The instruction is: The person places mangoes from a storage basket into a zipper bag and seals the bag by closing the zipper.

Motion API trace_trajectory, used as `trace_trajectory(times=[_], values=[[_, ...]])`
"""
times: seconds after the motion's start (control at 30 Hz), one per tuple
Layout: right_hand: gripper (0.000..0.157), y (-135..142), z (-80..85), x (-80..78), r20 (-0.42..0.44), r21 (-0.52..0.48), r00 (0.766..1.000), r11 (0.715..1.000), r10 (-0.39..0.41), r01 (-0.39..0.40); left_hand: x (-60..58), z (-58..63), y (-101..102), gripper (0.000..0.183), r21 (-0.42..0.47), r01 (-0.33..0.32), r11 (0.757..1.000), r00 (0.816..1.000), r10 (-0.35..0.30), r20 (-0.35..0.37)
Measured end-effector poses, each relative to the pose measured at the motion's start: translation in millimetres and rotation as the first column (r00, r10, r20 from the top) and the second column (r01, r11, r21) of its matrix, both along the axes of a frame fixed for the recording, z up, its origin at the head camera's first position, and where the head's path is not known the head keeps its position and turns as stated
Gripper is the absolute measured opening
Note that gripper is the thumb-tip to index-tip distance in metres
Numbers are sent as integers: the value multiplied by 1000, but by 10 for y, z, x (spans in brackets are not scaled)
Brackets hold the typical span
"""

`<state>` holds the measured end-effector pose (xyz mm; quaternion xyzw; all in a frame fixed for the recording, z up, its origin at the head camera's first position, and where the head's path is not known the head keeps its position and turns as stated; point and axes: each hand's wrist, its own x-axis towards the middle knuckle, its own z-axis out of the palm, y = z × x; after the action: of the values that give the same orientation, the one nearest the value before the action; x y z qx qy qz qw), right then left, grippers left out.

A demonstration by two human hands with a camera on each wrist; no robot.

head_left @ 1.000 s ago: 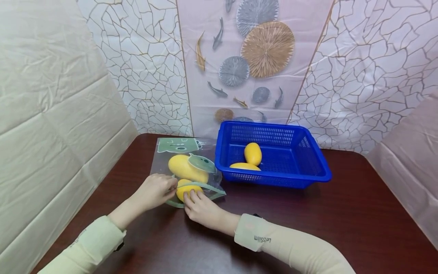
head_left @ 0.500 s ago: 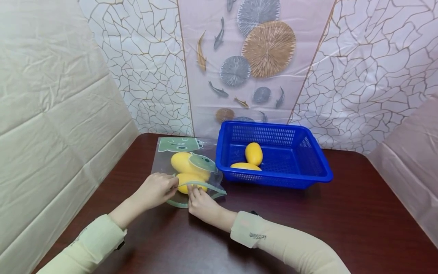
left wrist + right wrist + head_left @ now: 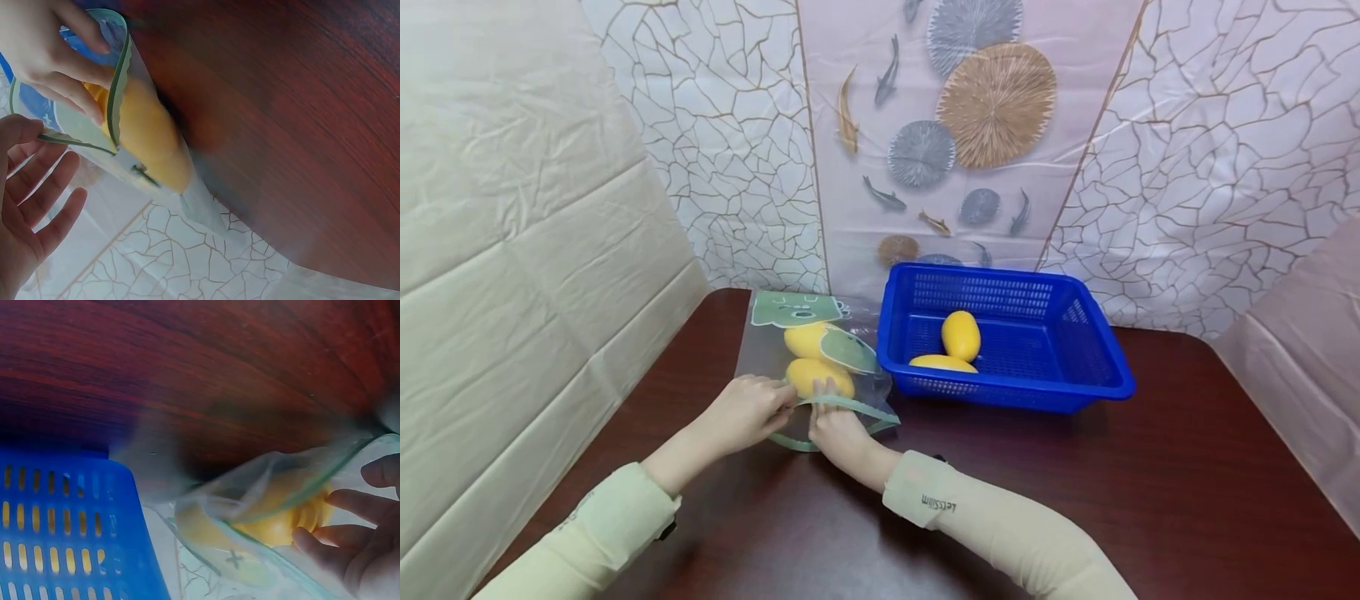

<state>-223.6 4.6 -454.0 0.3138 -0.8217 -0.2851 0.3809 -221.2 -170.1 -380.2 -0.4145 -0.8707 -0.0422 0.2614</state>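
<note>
Head: left hand [image 3: 751,411] clamped on one bag [image 3: 848,350], right hand [image 3: 838,431] outstretched, two fruits [image 3: 812,377] inside.

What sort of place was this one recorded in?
Probably a small staged tabletop set: a dark red-brown wood-grain table, a wrinkled cream sheet walling off its left side, and a printed fish-and-disc backdrop hung behind. What lies beyond these isn't shown.

Upside-down "LetsSlim" [image 3: 938,504] on the right sleeve [image 3: 1000,527].
</note>
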Motion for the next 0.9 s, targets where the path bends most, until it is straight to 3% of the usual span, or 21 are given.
trace_trajectory(times=[0.13,0.3,0.53,0.73,0.9], values=[[34,12,-43,-39,-23,-56,999,998,-31,30,-11,6,3,24,-6,0,1000,1000,0,7],[30,22,-41,8,9,-137,1000,990,30,-29,-6,0,-18,22,-19,-22,1000,999,23,37],[29,21,8,66,50,-155,997,987,60,-52,-4,-17,-36,21,-22,-28,999,998,29,48],[21,52,26,89,153,-208,978,972,144,-111,3,-14,-44,21,-28,-36,999,998,37,46],[25,80,46,93,239,-220,959,970,152,-99,0,2,-31,21,-34,-41,999,998,43,56]])
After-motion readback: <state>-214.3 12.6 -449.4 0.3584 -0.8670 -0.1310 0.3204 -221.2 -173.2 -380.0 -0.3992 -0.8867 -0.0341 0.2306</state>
